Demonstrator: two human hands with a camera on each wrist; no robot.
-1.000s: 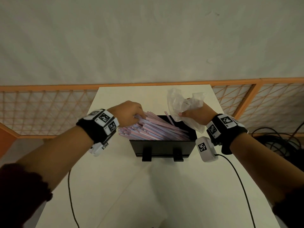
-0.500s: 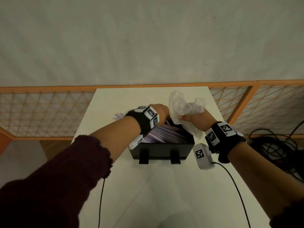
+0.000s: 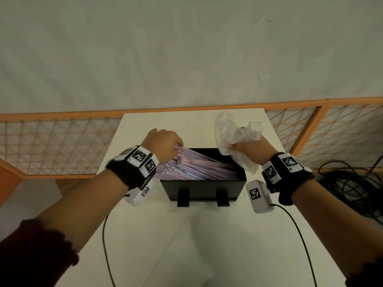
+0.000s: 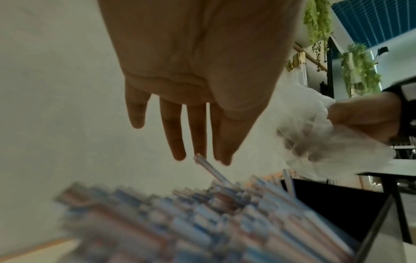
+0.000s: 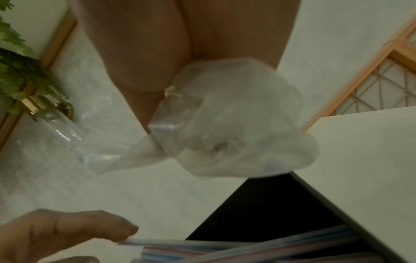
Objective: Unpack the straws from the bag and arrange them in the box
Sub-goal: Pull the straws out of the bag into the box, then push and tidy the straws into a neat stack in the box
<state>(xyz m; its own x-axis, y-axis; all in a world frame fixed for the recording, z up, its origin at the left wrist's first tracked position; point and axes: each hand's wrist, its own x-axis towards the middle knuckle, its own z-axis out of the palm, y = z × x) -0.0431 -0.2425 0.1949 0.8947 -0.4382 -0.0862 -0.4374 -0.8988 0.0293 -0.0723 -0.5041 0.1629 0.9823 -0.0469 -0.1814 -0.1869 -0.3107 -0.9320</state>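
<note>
A bundle of pink and blue straws (image 3: pixel 196 168) lies slanted in the black box (image 3: pixel 203 186), its left ends sticking out over the box's left rim. My left hand (image 3: pixel 178 145) is at those raised ends. In the left wrist view its fingers (image 4: pixel 178 142) hang straight, and one straw (image 4: pixel 209 169) pokes up to their tips. My right hand (image 3: pixel 238 147) is above the box's far right corner and grips the crumpled clear plastic bag (image 3: pixel 232 133). The bag (image 5: pixel 225 133) hides the right fingers in the right wrist view.
The box stands mid-way along a narrow white table (image 3: pixel 207 245). An orange lattice fence (image 3: pixel 58 146) runs behind the table on both sides. Black cables (image 3: pixel 352 183) lie coiled on the floor at the right. Thin camera cords (image 3: pixel 105 241) trail over the table.
My left hand reached across over the box half a second ago and has come back to the straws' left ends. The right hand has kept hold of the bag in about the same place.
</note>
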